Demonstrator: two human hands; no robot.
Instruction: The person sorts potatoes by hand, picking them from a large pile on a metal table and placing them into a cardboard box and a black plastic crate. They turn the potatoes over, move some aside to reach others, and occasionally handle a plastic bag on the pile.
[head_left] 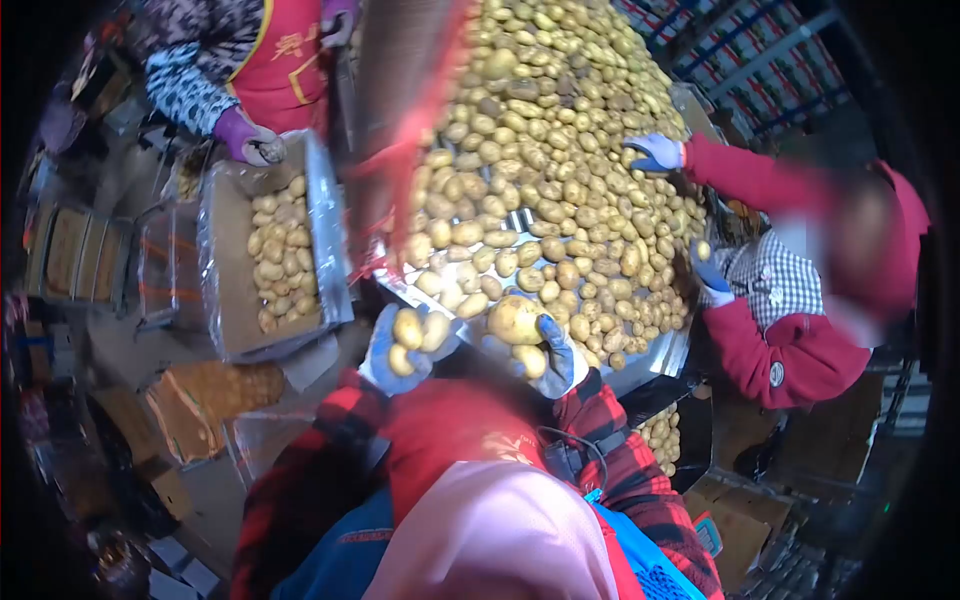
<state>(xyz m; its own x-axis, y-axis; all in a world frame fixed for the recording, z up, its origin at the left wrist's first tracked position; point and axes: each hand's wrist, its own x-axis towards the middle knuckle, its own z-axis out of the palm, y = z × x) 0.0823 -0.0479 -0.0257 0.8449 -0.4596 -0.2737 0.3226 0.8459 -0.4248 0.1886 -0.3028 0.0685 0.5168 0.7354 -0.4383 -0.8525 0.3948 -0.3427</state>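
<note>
Blue-and-white gloves cover both my hands. My left hand [380, 355] is closed round a few potatoes [408, 328] at the near left corner of the sorting table. In my right hand [563, 362] are a large potato [515, 320] and a smaller potato [529, 360] below it, with the fingers curled round their right side. Just beyond both hands spreads a big heap of loose potatoes [560, 180], which covers most of the table [655, 358]. Part of the metal surface shows between the potatoes near my hands.
On the left stands a plastic-lined cardboard box [228, 270] partly filled with potatoes. A co-worker's purple glove [240, 133] holds something greyish above it. At right, another co-worker's gloved hands [658, 152] touch the heap. An orange mesh sack [190, 410] lies on the floor.
</note>
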